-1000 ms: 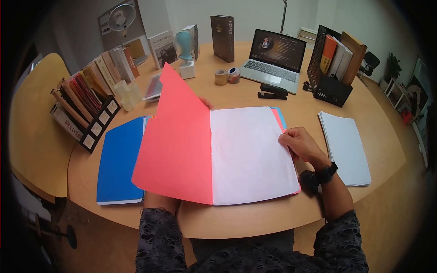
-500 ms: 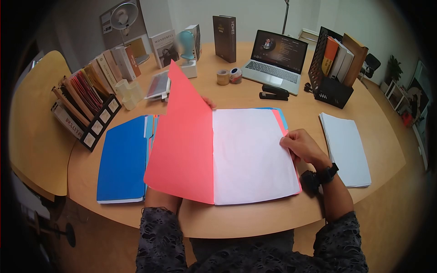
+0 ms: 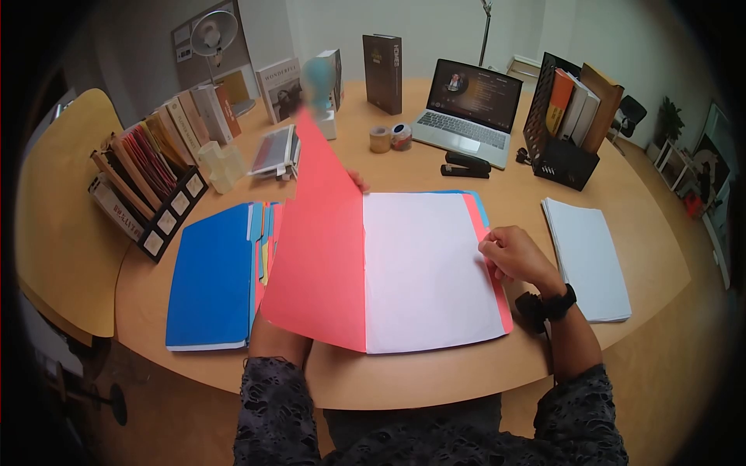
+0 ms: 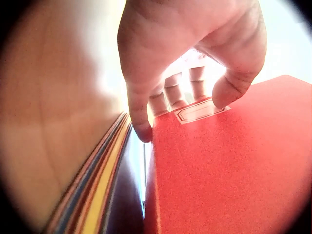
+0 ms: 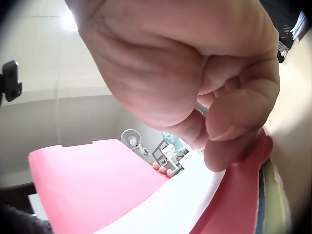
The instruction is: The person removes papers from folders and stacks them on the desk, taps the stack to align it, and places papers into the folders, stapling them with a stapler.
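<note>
A pink folder lies spread in front of me, its cover raised on the left. White paper covers its right side, with a pink strip and a blue edge showing beyond. My left hand is mostly hidden behind the cover; in the left wrist view its thumb presses near a printed label, with the other fingers on the far side. At the folder's right edge, my right hand has its fingers curled. The right wrist view shows those fingertips gripping the pink edge.
Blue and multicoloured folders lie at left, a white paper stack at right. Behind are a stapler, tape rolls, a laptop and a black file holder. Books and a folder rack stand at left.
The raised cover has swung rightward, uncovering more coloured tabs at left. The paper's right edge has come away from my right fingers, and more of the pink strip shows.
</note>
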Demonstrator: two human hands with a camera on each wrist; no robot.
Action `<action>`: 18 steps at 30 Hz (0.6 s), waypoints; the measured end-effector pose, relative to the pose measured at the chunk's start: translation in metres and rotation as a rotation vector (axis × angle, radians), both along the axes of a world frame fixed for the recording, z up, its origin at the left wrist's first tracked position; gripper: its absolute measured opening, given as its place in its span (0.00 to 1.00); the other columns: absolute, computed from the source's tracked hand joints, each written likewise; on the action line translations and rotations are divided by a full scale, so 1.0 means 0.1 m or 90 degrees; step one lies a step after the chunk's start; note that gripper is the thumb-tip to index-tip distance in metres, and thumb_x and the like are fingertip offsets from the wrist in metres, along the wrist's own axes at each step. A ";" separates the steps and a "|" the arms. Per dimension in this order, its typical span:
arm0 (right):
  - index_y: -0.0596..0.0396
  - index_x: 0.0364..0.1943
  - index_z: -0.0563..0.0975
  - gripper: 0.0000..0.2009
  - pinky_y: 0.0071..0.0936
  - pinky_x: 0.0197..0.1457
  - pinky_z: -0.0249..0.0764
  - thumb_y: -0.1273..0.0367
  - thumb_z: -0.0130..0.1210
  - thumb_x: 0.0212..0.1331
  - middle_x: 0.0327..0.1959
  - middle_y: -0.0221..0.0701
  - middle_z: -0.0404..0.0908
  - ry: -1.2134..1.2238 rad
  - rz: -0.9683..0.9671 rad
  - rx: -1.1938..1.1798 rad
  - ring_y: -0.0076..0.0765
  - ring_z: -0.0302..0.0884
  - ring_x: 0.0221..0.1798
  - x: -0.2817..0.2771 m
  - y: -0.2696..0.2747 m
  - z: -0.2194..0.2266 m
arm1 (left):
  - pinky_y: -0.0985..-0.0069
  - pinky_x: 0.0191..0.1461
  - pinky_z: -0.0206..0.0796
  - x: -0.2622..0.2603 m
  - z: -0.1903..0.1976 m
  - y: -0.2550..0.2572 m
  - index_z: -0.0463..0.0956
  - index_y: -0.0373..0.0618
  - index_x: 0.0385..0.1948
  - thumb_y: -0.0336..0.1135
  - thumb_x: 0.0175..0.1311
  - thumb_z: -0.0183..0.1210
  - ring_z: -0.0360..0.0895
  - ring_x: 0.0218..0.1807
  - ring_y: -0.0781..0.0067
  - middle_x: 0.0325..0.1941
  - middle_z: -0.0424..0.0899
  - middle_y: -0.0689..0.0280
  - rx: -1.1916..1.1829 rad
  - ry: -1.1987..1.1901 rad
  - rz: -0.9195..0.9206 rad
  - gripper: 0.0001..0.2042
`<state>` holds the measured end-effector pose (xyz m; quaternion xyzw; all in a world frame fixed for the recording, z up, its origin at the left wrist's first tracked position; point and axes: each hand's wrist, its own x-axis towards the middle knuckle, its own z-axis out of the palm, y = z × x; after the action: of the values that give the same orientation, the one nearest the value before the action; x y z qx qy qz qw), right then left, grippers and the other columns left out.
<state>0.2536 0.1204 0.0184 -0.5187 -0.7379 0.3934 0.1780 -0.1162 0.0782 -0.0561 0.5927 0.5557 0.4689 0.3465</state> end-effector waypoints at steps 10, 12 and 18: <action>0.63 0.33 0.78 0.12 0.23 0.23 0.71 0.65 0.54 0.62 0.21 0.31 0.79 -0.121 0.103 0.203 0.24 0.77 0.20 -0.15 0.50 0.51 | 0.70 0.57 0.67 -0.17 -0.17 0.21 0.73 0.39 0.51 0.41 0.71 0.50 0.75 0.52 0.65 0.51 0.79 0.57 0.031 -0.102 -0.071 0.16; 0.65 0.35 0.78 0.13 0.33 0.30 0.74 0.65 0.57 0.59 0.22 0.39 0.80 -0.207 0.122 0.331 0.38 0.80 0.24 -0.25 0.86 0.50 | 0.70 0.57 0.67 -0.33 -0.33 0.04 0.73 0.39 0.51 0.41 0.71 0.50 0.75 0.52 0.66 0.50 0.79 0.57 0.039 -0.120 -0.088 0.16; 0.59 0.45 0.76 0.13 0.45 0.54 0.74 0.75 0.50 0.54 0.46 0.47 0.80 -0.306 0.106 0.504 0.55 0.77 0.52 -0.53 2.06 -0.10 | 0.70 0.57 0.68 0.13 0.14 0.88 0.73 0.39 0.50 0.41 0.71 0.50 0.75 0.51 0.66 0.50 0.79 0.57 0.090 -0.155 -0.119 0.16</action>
<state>0.2004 0.3265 0.0089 -0.4261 -0.8907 -0.0370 0.1539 -0.1032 0.1662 -0.0425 0.6036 0.4176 0.5409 0.4107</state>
